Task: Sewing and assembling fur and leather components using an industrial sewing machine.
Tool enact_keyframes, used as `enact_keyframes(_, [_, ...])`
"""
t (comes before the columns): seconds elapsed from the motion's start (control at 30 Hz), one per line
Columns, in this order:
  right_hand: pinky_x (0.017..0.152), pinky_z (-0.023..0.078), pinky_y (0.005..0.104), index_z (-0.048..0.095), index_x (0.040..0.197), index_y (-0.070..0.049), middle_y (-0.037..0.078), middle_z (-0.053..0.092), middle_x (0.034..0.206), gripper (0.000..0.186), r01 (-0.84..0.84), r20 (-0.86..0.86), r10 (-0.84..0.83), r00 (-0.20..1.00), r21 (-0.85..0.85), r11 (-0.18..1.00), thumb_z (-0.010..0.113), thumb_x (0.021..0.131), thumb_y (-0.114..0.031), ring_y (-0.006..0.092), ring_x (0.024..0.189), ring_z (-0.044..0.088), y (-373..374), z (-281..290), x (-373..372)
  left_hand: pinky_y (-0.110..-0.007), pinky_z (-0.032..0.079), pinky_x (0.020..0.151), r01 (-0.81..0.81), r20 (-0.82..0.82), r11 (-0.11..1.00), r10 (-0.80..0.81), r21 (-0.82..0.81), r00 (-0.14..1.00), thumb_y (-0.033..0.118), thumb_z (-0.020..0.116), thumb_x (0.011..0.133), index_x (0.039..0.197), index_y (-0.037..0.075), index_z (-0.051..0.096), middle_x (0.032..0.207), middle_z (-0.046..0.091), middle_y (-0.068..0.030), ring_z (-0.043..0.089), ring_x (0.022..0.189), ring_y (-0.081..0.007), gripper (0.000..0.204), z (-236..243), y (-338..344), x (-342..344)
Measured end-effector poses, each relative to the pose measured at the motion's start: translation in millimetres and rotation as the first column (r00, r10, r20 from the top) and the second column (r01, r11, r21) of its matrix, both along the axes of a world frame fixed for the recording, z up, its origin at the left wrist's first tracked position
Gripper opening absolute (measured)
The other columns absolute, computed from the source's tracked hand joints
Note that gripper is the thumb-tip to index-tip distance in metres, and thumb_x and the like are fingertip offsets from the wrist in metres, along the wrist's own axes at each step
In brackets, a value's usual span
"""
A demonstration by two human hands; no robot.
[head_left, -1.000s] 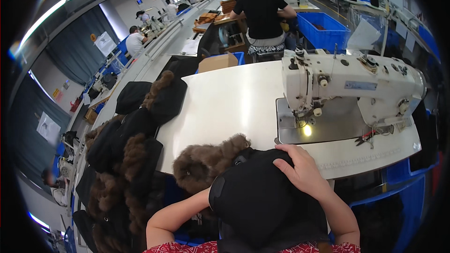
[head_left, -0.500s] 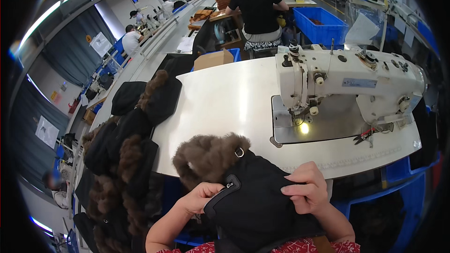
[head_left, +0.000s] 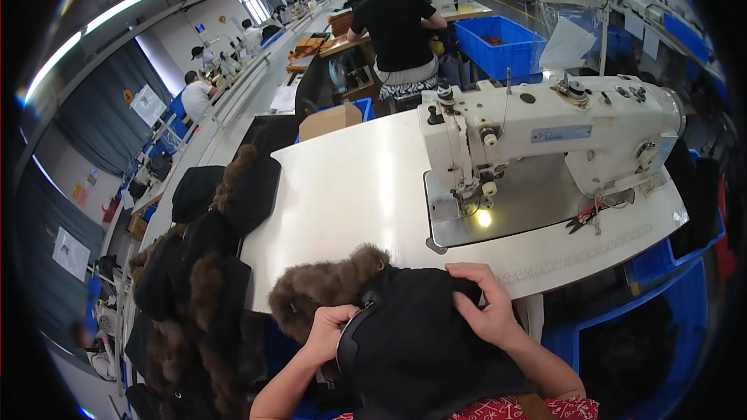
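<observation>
Nearest us, a soft, matte black fabric piece [head_left: 424, 342] lies across our lap and up to the front of the smooth white table [head_left: 334, 187]. Our left hand [head_left: 331, 330] pinches its curved zip edge, seemingly to keep it spread; our right hand's [head_left: 492, 311] fingers stand apart at its far edge, gripping or not, we cannot tell. Beyond are fluffy brown fur trim [head_left: 327, 284] and a glossy white sewing machine [head_left: 537, 128].

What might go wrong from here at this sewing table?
The soft black fabric piece might crease under the right hand. The brown fur strip overhangs the front edge of the white tabletop, so it might slip off. The red-handled snips lie loose on that tabletop and could get knocked.
</observation>
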State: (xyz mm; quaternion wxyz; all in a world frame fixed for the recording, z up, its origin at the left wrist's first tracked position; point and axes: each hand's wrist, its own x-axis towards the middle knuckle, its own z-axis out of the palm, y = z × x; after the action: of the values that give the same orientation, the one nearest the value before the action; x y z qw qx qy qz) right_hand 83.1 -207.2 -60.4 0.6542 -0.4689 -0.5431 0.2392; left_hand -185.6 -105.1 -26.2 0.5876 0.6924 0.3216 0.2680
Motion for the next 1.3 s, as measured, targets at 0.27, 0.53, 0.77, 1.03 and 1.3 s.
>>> enact_keyframes(0.27, [0.098, 0.045, 0.0369, 0.062, 0.120, -0.007, 0.010, 0.060, 0.124, 0.040, 0.118, 0.384, -0.133, 0.914, 0.063, 0.991, 0.074, 0.082, -0.010, 0.0291, 0.115, 0.055, -6, 12, 4, -0.026, 0.050, 0.079, 0.347, 0.095, 0.929, -0.337, -0.129, 0.937, 0.011, 0.071, 0.089, 0.105, -0.008, 0.064, 0.101, 0.070, -0.0022, 0.062, 0.087, -0.0098, 0.026, -2, -3, -12])
enact_keyframes(0.53, [0.066, 0.049, 0.0333, 0.055, 0.099, -0.001, 0.014, 0.058, 0.100, 0.041, 0.038, 0.266, -0.031, 0.964, -0.023, 0.999, 0.079, 0.082, -0.029, 0.0281, 0.076, 0.057, -32, 7, -30, -0.026, 0.050, 0.079, 0.315, 0.258, 0.937, -0.269, -0.154, 0.928, 0.016, 0.074, 0.085, 0.099, -0.003, 0.070, 0.096, 0.070, -0.0004, 0.062, 0.089, -0.0079, 0.023, -12, -20, 6])
enact_keyframes(0.77, [0.057, 0.048, 0.0296, 0.058, 0.083, 0.001, 0.011, 0.062, 0.066, 0.025, -0.129, 0.090, 0.194, 0.977, -0.476, 0.870, 0.068, 0.091, -0.021, 0.0148, 0.059, 0.059, -17, 43, -16, -0.028, 0.047, 0.086, 0.418, 0.305, 0.865, -0.334, -0.276, 0.892, 0.016, 0.073, 0.086, 0.110, -0.002, 0.066, 0.103, 0.066, -0.0014, 0.057, 0.095, -0.0079, 0.031, -9, -23, 29])
enact_keyframes(1.03, [0.045, 0.044, 0.0267, 0.067, 0.079, 0.001, 0.009, 0.061, 0.060, 0.021, -0.548, -0.083, 0.571, 0.817, -0.419, 0.724, 0.065, 0.078, -0.019, 0.0131, 0.047, 0.056, -65, 85, 44, -0.038, 0.052, 0.068, 0.626, -0.320, 0.587, -0.546, 0.513, 0.775, 0.007, 0.066, 0.079, 0.091, -0.001, 0.066, 0.091, 0.067, -0.0183, 0.062, 0.079, -0.0395, 0.015, 26, -10, 58])
enact_keyframes(1.3, [0.036, 0.042, 0.0284, 0.060, 0.078, 0.003, 0.015, 0.061, 0.057, 0.024, -0.847, -0.672, 0.537, 0.509, -0.282, 0.450, 0.052, 0.094, -0.014, 0.0207, 0.036, 0.053, -36, 91, 5, -0.024, 0.040, 0.059, 0.567, 0.272, 0.790, -0.507, -0.232, 0.818, 0.008, 0.066, 0.084, 0.074, 0.001, 0.057, 0.068, 0.051, 0.0053, 0.043, 0.071, -0.0016, 0.015, 10, -26, 60])
